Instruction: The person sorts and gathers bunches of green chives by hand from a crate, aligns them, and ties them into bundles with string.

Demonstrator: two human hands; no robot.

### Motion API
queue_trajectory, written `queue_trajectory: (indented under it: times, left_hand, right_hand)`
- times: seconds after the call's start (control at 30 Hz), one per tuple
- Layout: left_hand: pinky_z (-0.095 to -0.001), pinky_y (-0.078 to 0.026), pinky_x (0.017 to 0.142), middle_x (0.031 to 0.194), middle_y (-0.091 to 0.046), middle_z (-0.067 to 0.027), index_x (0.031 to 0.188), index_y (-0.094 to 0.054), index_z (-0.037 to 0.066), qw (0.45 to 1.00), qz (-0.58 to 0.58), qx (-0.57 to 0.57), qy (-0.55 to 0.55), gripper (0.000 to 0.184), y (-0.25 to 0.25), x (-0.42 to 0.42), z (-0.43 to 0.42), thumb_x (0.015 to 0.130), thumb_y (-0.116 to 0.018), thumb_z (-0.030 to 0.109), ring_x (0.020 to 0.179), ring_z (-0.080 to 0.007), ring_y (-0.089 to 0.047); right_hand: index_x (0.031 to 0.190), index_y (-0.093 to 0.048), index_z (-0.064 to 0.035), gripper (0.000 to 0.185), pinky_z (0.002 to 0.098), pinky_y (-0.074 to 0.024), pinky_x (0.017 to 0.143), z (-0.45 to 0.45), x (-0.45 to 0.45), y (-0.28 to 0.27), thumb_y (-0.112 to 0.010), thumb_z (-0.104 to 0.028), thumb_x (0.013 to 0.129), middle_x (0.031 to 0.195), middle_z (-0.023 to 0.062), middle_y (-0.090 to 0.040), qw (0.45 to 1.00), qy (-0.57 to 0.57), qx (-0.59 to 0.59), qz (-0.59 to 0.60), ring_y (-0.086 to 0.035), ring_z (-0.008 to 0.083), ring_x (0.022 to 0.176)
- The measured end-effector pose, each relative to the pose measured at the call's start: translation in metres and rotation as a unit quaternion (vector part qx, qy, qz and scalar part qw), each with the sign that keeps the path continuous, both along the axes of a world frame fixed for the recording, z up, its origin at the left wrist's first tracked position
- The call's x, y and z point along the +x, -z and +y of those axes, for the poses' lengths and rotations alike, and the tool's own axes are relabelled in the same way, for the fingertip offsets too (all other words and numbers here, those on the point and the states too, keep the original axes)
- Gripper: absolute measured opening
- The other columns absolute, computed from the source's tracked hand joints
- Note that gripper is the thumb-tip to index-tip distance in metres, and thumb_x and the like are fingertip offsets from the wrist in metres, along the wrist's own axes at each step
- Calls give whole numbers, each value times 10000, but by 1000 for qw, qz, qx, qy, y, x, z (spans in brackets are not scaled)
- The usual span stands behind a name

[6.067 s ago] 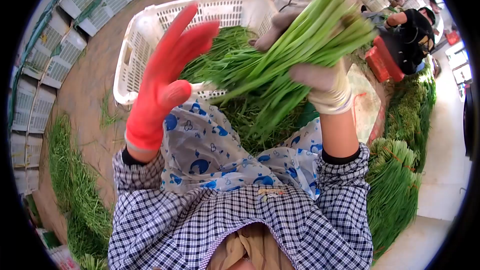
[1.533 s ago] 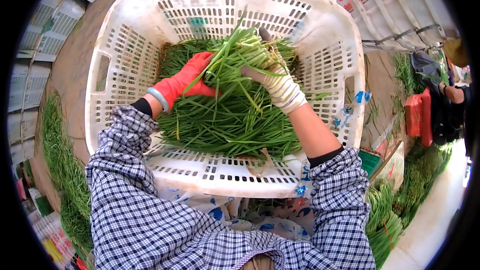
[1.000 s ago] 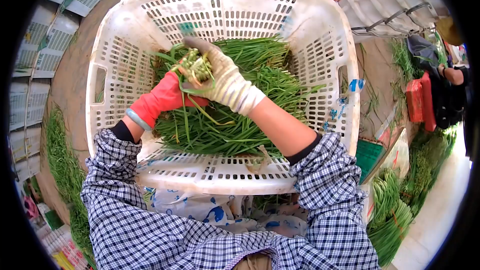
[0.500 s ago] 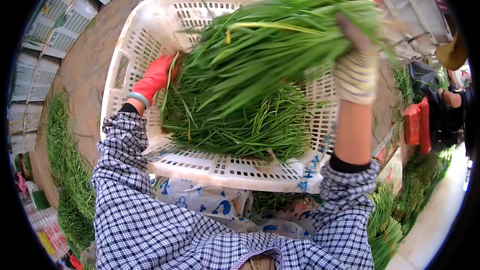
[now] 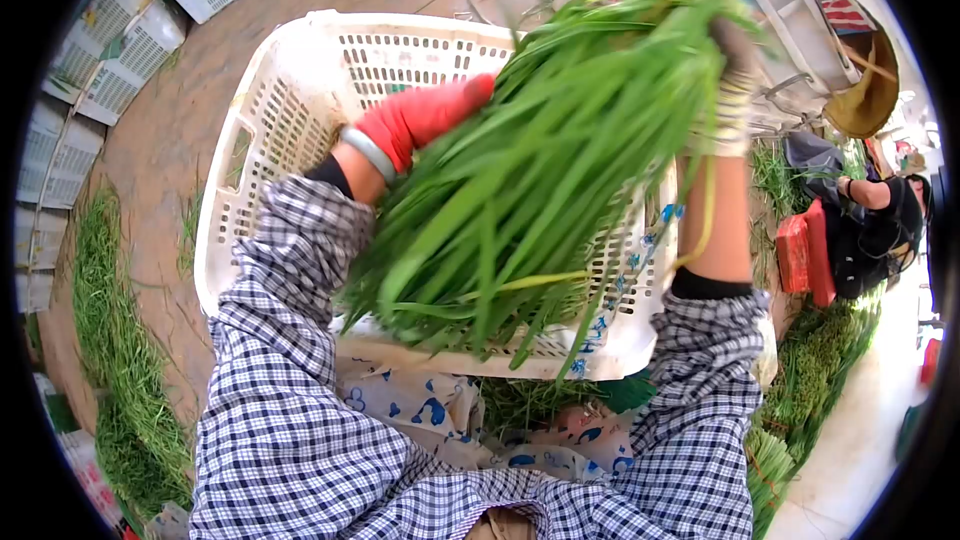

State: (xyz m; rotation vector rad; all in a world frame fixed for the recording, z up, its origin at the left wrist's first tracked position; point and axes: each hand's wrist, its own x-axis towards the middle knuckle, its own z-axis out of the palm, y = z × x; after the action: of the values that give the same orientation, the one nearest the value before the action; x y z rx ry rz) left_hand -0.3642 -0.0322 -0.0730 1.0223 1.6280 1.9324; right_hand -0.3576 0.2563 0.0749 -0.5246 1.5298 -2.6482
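A big bunch of long green leafy stalks (image 5: 540, 170) hangs over the white slotted basket (image 5: 225, 230), leaves sloping down to the left and slightly blurred. My right hand (image 5: 728, 90), in a white and grey knitted glove, is closed round the bunch's upper right end. My left hand (image 5: 425, 118), in a red glove, reaches in from the left against the bunch; the leaves hide most of its fingers, so its grip is not clear. Much of the basket's inside is hidden behind the bunch.
Cut greens (image 5: 120, 340) lie along the floor at left, beside stacked white crates (image 5: 100, 60). Bundled greens (image 5: 820, 370) lie at right, near a red seat (image 5: 805, 255) and another person (image 5: 880, 230). A straw hat (image 5: 865, 90) hangs at upper right. Patterned plastic (image 5: 430, 410) covers my lap.
Since the basket view a moment ago, the bunch has swung upright, its leaves now pointing down toward the near rim. My left hand has moved right and up from the basket's left side to the bunch.
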Motion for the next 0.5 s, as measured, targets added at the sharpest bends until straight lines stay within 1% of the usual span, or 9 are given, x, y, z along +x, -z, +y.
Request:
queue_trajectory:
  times: [0.07, 0.13, 0.2, 0.23, 0.3, 0.37, 0.4, 0.43, 0.5]
  left_hand:
    - [-354, -297, 1143, 1463, -427, -133, 1440, -394, 38, 945, -260, 178, 88, 635, -22, 55, 23, 992, -427, 487, 1341, -254, -399]
    - [-338, -421, 1041, 1388, -505, -121, 1427, -416, 61, 789, -529, 297, 102, 750, 25, 66, 17, 896, -517, 581, 1239, -212, -500]
    - [-333, -478, 996, 1335, -557, -109, 1414, -438, 77, 799, -550, 238, 54, 806, 37, 87, 12, 848, -549, 641, 1180, -190, -558]
    - [-337, -471, 1003, 1320, -570, -102, 1406, -448, 82, 892, -434, 122, 2, 804, 35, 99, 9, 849, -536, 655, 1171, -189, -565]
    - [-340, -476, 994, 1288, -591, -78, 1402, -457, 96, 889, -453, 66, 9, 670, 43, 112, 6, 911, -567, 540, 1126, -182, -595]
    - [-342, -468, 1003, 1297, -588, -74, 1404, -456, 98, 864, -500, 19, -48, 611, 45, 134, 15, 928, -585, 459, 1129, -185, -595]
    - [-346, -467, 1004, 1297, -589, -70, 1398, -460, 99, 858, -512, 8, -40, 583, 44, 139, 18, 931, -596, 421, 1128, -183, -595]
    - [-350, -477, 989, 1270, -605, -66, 1379, -476, 99, 871, -490, 10, -43, 561, 50, 138, 21, 932, -596, 415, 1111, -180, -601]
    - [-338, -502, 949, 1257, -612, -70, 1369, -487, 99, 875, -470, -24, -111, 543, 57, 116, 35, 935, -595, 405, 1080, -180, -615]
  right_hand:
    - [1253, -557, -45, 590, 397, -486, 975, -21, 0, 29, -623, -482, 863, 1220, 153, -601, 991, 68, 3, -117, -603, 263, 1089]
    - [1263, -558, -68, 664, 394, -494, 960, -33, 10, 74, -616, -579, 845, 1216, 140, -607, 977, 78, 38, -193, -609, 251, 1079]
    - [1303, -527, -81, 748, 375, -515, 925, -54, 41, 124, -572, -665, 837, 1205, 114, -617, 973, 106, 103, -175, -621, 224, 1053]
    - [1324, -508, -85, 777, 360, -529, 902, -65, 66, 143, -540, -693, 842, 1195, 100, -623, 971, 129, 125, -156, -628, 207, 1036]
    - [1345, -477, -77, 753, 348, -550, 863, -58, 94, 201, -578, -639, 855, 1179, 81, -630, 940, -54, 40, -333, -637, 185, 1010]
    - [1476, -201, -89, 855, 459, -481, 969, -64, 120, 193, -710, -396, 862, 1310, 128, -540, 926, -68, 13, -370, -522, 281, 1213]
    - [1495, -160, -89, 949, 463, -487, 964, -63, 127, 198, -782, -306, 811, 1314, 140, -534, 919, -70, -32, -387, -539, 275, 1188]
    - [1520, -102, -107, 997, 518, -414, 1039, -58, 123, 233, -774, -312, 813, 1397, 181, -469, 908, -15, 30, -419, -472, 312, 1275]
    - [1532, -46, -101, 1004, 545, -290, 1122, -64, 107, 204, -732, -343, 841, 1477, 216, -370, 880, 60, 147, -448, -348, 345, 1374]
